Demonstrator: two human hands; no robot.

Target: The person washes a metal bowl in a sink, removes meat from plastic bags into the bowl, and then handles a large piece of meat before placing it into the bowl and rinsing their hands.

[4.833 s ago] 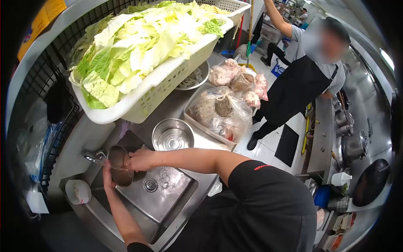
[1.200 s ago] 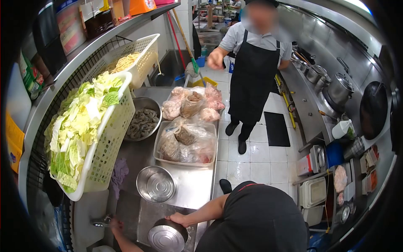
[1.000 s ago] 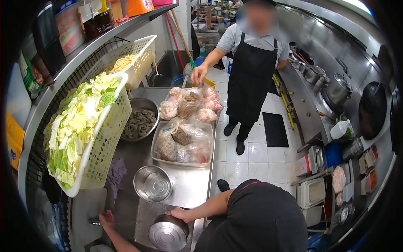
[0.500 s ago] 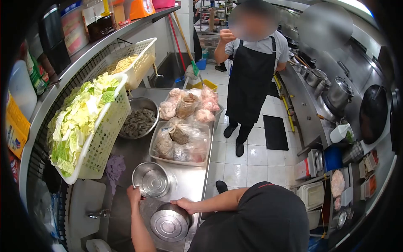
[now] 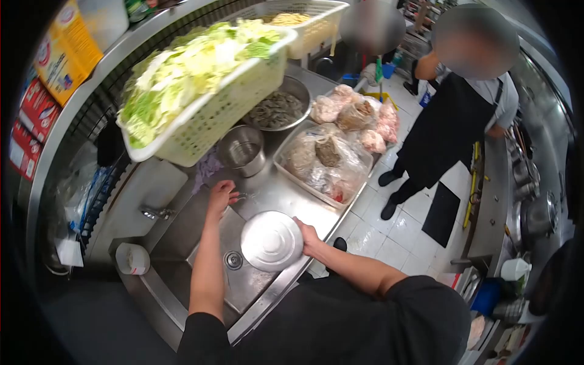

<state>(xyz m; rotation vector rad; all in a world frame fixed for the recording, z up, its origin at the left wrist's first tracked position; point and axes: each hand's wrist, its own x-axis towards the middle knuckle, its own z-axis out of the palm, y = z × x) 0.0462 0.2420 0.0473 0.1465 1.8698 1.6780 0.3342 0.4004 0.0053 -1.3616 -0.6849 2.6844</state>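
Observation:
My right hand (image 5: 309, 236) grips the right edge of a round metal pot (image 5: 272, 241), whose flat ringed face shows, over the right side of the steel sink (image 5: 248, 283). Bent fingers show on my left hand (image 5: 224, 196), which hangs at the sink's back edge, a little apart from the pot; whether it holds anything is too small to tell. Just behind it a second metal pot (image 5: 242, 151) stands upright on the counter, beside a purple cloth (image 5: 208, 168).
A perforated basket of cut cabbage (image 5: 210, 109) overhangs the left. Behind are a bowl of shrimp (image 5: 277, 109), a tray of bagged food (image 5: 322, 159) and a basket of noodles (image 5: 316, 24). A person in a black apron (image 5: 438, 131) stands at the right; another is farther back.
The view has turned and shifted toward the sink. My left hand has let go of the second pot, which now stands farther back. The pot in my right hand is tilted differently.

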